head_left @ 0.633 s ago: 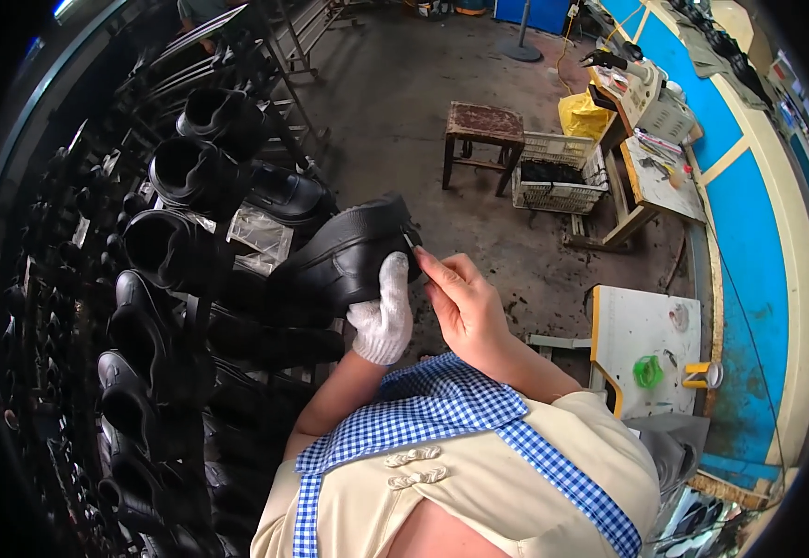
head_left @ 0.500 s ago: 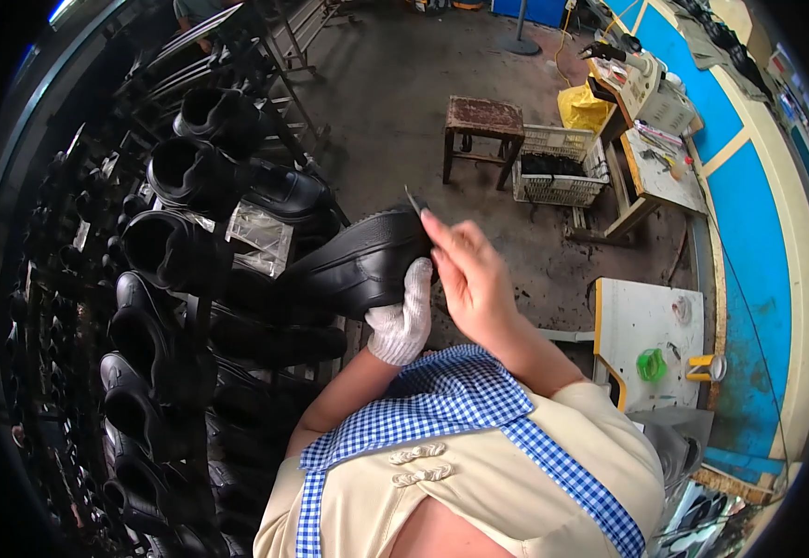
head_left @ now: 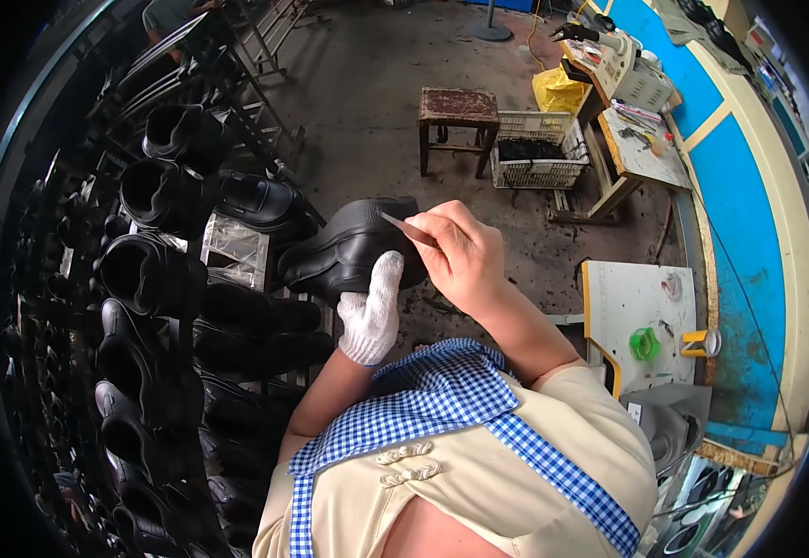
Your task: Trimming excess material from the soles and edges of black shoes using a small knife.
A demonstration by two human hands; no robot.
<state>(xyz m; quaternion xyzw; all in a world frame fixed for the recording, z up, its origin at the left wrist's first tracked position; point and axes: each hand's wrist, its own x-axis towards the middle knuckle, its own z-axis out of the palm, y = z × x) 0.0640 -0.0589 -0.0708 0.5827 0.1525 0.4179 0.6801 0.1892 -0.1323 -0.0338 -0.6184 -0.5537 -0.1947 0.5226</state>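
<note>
In the head view, the left hand (head_left: pixel 371 312), in a white knitted cotton glove, is closed around the underside of a black leather ankle boot (head_left: pixel 353 249) and holds it up in front of the chest, just right of the rack. The boot lies roughly on its side, its opening toward the right and its toe toward the left. The bare right hand (head_left: pixel 465 256) pinches a thin dark stick-like tool (head_left: pixel 406 228) between thumb and fingers; the tool's tip touches the upper edge of the boot near its opening.

To the left, a dark metal rack (head_left: pixel 237 139) runs from near to far, filled with rows of black boots and shoes (head_left: pixel 148 270) with their openings facing up. A clear plastic bag (head_left: pixel 234 249) sits among them, just left of the held boot.

Farther off on the grey concrete floor stands a small worn wooden stool (head_left: pixel 458 110), and just right of it a white plastic crate (head_left: pixel 539 149) with dark contents. A yellow bag (head_left: pixel 558 90) lies beyond the crate. To the right, a white table (head_left: pixel 629 302) carries a roll of green tape (head_left: pixel 645 344) and a yellow roll (head_left: pixel 699 343). The wall on the far right is blue with cream bands (head_left: pixel 758 223).
</note>
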